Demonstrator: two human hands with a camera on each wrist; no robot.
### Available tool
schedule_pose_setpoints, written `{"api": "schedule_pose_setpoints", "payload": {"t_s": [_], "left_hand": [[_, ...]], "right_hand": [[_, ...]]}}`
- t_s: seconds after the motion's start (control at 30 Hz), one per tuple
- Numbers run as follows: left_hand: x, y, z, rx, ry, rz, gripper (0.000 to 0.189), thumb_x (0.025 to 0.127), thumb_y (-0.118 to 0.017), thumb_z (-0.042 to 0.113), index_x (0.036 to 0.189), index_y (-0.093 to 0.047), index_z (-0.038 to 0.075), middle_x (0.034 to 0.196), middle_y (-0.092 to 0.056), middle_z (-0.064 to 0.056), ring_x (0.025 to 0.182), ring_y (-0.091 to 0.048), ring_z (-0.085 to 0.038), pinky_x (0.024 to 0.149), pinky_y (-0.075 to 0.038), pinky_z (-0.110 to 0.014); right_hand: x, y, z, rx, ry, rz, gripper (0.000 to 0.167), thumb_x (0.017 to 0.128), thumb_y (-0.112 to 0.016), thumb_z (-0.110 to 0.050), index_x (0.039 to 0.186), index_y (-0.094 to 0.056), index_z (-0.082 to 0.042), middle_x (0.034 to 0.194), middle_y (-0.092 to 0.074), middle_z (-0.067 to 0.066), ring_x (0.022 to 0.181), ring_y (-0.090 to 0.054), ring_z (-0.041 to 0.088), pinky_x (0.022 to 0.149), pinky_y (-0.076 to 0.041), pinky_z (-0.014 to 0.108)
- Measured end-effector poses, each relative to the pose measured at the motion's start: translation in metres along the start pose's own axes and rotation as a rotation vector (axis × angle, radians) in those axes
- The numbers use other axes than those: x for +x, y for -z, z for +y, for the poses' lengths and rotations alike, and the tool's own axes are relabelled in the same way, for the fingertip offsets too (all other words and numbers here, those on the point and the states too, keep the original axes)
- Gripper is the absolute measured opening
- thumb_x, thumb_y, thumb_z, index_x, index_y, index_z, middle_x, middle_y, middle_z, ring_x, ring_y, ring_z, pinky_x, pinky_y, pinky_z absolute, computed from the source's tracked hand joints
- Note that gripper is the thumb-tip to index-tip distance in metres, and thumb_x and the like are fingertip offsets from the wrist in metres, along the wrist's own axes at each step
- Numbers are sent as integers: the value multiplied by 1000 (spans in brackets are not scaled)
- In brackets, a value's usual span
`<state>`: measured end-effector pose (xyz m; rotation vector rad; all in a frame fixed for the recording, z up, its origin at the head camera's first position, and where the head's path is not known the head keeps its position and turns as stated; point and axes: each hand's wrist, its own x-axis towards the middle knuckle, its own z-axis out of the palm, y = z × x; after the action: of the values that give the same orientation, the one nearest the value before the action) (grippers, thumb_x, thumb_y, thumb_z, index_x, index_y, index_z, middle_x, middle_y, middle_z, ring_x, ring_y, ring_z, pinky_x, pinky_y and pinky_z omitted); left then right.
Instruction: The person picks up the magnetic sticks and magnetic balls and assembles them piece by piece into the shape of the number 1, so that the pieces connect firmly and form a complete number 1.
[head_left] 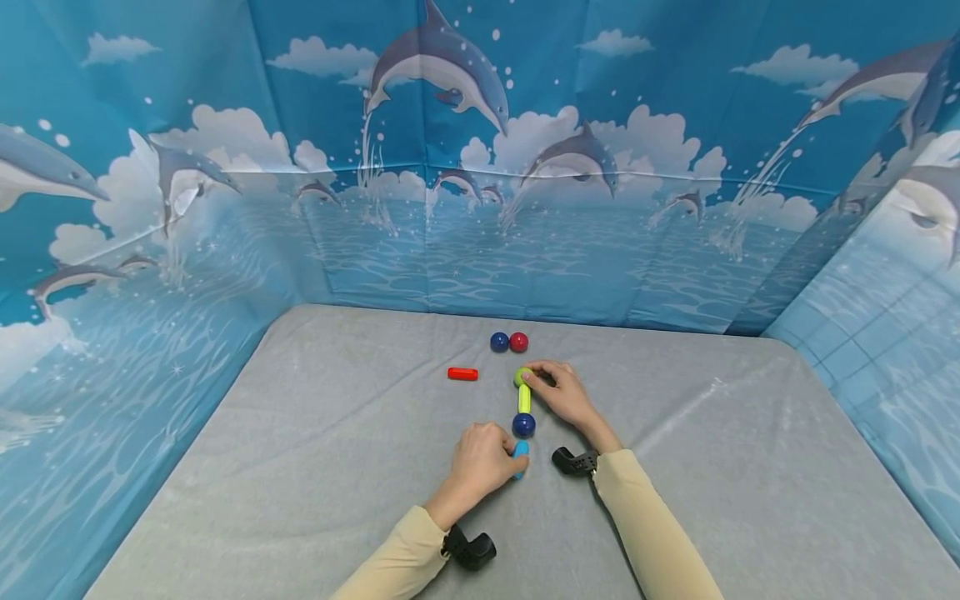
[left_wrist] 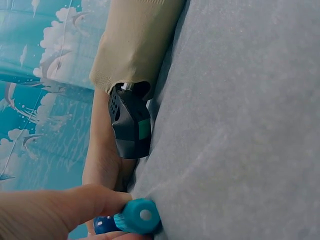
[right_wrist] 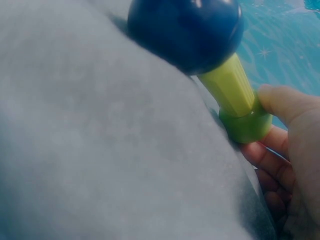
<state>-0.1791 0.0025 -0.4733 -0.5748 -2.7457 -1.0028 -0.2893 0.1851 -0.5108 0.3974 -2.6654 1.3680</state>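
Observation:
Between thumb and fingers, my left hand point(head_left: 480, 460) pinches a short light-blue rod point(head_left: 521, 458). In the left wrist view the rod's round end point(left_wrist: 135, 219) shows a pale disc at its centre. My right hand point(head_left: 564, 393) grips a green ball point(head_left: 519, 377) at the far end of a yellow-green rod point(head_left: 524, 400). A dark blue ball point(head_left: 523, 425) sits at that rod's near end; the right wrist view shows these parts joined in a line. The light-blue rod points at the dark blue ball, very close; whether they touch I cannot tell.
Farther back, another dark blue ball point(head_left: 499, 342) and a red ball point(head_left: 519, 342) lie side by side. A red rod point(head_left: 462, 374) lies left of the right hand. Grey cloth point(head_left: 337, 433) covers the table, with dolphin-print curtains point(head_left: 465, 250) behind and beside it.

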Motion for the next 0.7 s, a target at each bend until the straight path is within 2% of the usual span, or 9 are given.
{"api": "schedule_pose_setpoints", "payload": {"t_s": [0.33,0.7], "left_hand": [[2,-4,-2,-10,60,11,42,70,-78,16,40,-49,19,41,-26,19,42,-20,3,37,-18,-17],[5,-5,-4,-61,136,-16,34,72,-78,22,45,-57,19,41,-35,18,40,-29,2,36,-22,-18]], "right_hand": [[0,0,-1,-6,-24,2,41,93,-59,-42,119,-65,-11,112,-63,5,102,-47,23,87,-37,43],[1,-1,1,-4,-1,7,41,93,-59,-42,118,-66,-11,111,-64,5,101,-47,22,85,-37,43]]}}
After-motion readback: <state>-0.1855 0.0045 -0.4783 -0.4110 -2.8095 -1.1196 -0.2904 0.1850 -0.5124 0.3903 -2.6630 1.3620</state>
